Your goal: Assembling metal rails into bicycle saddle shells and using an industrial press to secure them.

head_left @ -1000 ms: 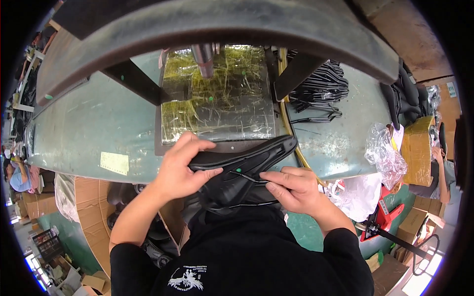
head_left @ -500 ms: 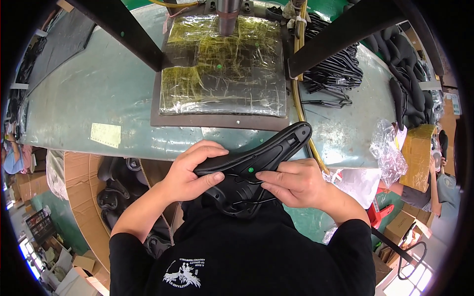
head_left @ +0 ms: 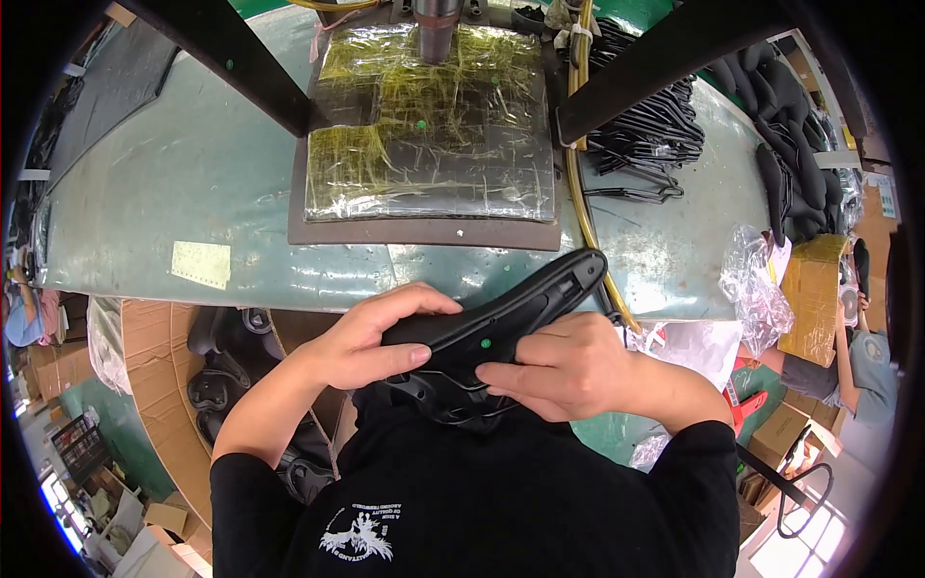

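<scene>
While gripped at both ends, a black saddle [head_left: 491,323] is held over the near edge of a green bench [head_left: 193,222], close to the chest.

The wide rear is clasped by the left hand [head_left: 371,337], the middle and underside by the right hand [head_left: 568,371]; both are closed on it. A slip is judged possible, since the shell looks smooth and glossy and hangs past the edge with no support beneath. The saddle is seen as long, narrow-nosed, with a small green dot on its side and dark rails below. A foil-wrapped plate [head_left: 434,125] lies just beyond.
</scene>
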Tool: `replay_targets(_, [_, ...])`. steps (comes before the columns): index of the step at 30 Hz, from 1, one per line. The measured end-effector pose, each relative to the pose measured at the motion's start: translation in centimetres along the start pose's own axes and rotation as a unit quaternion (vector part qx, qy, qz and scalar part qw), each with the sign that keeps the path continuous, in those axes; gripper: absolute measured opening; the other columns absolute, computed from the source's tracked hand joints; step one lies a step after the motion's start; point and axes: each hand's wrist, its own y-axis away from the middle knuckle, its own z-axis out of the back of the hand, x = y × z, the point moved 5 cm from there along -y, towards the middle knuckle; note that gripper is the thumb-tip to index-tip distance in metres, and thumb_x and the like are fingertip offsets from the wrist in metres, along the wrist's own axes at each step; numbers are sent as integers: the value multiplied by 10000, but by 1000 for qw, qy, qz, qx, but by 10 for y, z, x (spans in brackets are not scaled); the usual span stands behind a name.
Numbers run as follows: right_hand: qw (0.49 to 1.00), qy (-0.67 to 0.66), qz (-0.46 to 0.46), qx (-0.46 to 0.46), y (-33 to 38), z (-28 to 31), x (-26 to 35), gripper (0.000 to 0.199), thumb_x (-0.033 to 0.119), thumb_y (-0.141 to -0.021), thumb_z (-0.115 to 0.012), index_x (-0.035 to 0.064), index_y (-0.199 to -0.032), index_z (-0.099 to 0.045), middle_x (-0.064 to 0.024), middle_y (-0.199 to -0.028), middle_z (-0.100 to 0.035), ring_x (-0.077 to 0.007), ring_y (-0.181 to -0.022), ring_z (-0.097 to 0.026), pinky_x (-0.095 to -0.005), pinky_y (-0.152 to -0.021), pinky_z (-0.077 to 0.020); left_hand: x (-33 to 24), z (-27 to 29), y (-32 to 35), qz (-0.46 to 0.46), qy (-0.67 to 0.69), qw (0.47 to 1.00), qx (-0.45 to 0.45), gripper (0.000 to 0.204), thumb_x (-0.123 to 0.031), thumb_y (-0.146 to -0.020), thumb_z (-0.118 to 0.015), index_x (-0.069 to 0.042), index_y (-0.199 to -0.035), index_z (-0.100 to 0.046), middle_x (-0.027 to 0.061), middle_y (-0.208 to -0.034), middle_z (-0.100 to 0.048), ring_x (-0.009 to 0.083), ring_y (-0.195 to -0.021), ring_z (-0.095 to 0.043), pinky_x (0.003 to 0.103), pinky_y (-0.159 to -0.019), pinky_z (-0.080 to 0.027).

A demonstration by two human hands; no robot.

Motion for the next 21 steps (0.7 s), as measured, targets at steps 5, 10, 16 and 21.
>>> replay_targets(5, [999,6,31,-10,-7,-14,0,252,192,-795,-871,134,-1036,-826,41,-642,-438,-119,-482,-499,-320,-420,-371,4,-3,-2,-47,-20,999,10,520,-115,-961,-713,21,-1452,-603,158,-1341,-652,273,-1253,-629,381,-1103,-466])
replay_targets(10, [1000,-12,26,9,-11,-17,-4,219,199,-811,-856,133,-1016,-816,37,-645,-443,-132,-496,-515,-318,-417,-367,4,-4,-4,-56,-38,998,-14,513,-61,-905,-737,17,-1404,-649,168,-1295,-684,300,-1203,-662,386,-1064,-499])
replay_targets(16, [997,20,53,47,-21,-15,-1,214,223,-825,-848,134,-1015,-806,35,-660,-456,-149,-500,-517,-325,-425,-382,-6,-10,-15,-58,-80,995,-32,475,-45,-852,-771,21,-1319,-708,178,-1217,-729,307,-1143,-714,388,-1010,-546])
replay_targets(21, [996,18,74,41,-32,-6,-15,276,241,-836,-861,121,-1075,-791,-5,-819,-618,-187,-728,-653,-337,-597,-527,3,4,-3,-18,-13,992,-120,432,-63,-910,-764,46,-1324,-701,156,-1255,-731,245,-1183,-694,367,-1041,-523])
